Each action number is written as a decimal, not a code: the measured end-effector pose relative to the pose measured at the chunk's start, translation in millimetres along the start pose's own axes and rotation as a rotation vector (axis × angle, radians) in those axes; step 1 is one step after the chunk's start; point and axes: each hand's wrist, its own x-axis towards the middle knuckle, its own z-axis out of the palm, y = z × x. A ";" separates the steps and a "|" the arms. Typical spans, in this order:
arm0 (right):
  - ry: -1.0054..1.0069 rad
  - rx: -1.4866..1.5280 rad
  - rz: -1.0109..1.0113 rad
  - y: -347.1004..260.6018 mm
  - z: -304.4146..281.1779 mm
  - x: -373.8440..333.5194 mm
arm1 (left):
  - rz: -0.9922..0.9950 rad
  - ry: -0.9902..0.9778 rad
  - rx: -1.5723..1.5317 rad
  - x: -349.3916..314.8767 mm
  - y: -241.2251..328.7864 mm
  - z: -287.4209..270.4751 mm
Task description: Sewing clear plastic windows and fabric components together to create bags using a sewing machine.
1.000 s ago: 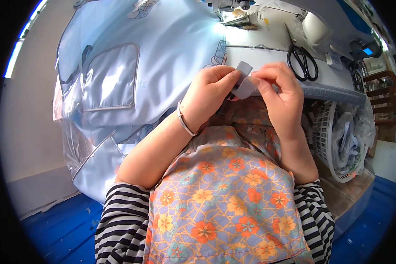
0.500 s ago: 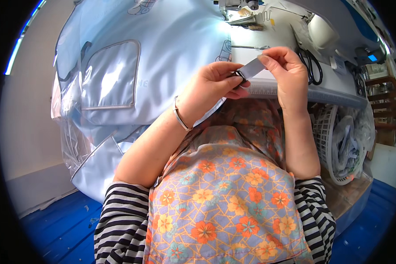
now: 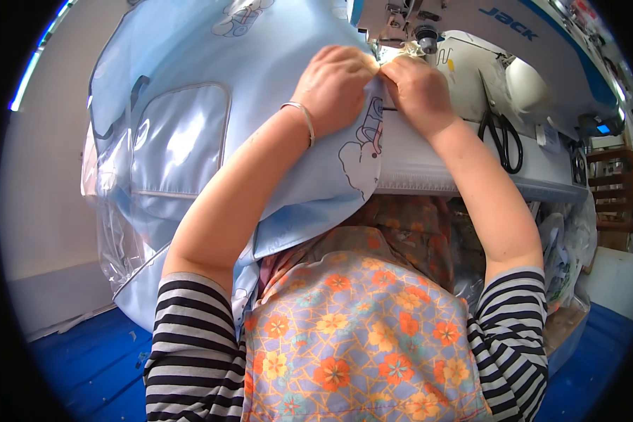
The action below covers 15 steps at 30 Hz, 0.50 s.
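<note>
My left hand (image 3: 337,88) rests on a large sheet of light blue printed fabric (image 3: 288,176), its fingers closed at the fabric's right edge. Close against it, my right hand (image 3: 416,91) has thumb and fingers pinched together. The fingertips meet just in front of the needle area of a white and blue sewing machine (image 3: 418,24). Bright lamp light washes out that spot, so what lies in the right-hand pinch cannot be made out. The grey strap piece with a dark buckle seen before is out of sight, perhaps covered by the hands.
Black-handled scissors (image 3: 501,141) lie on the machine bed right of my right forearm. A ruler strip (image 3: 422,179) runs along the table's front edge. Below right are clear plastic bags (image 3: 566,246). The fabric drapes over the table's left side, with a stitched pocket (image 3: 179,144).
Both hands have moved up and away from me, from the table's front edge to the machine's needle area. The fabric's right edge has shifted right, and the strap piece no longer shows.
</note>
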 end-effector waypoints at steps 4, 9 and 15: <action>0.046 0.025 -0.057 2.3 0.4 0.3 | -0.049 -0.070 -0.041 0.0 -2.7 6.1; -0.019 0.009 0.008 -10.9 -4.7 0.2 | -0.049 -0.083 0.003 2.2 -5.4 6.5; -0.079 -0.060 0.019 -9.8 -6.5 -0.3 | -0.028 -0.108 -0.057 -0.3 -6.1 4.5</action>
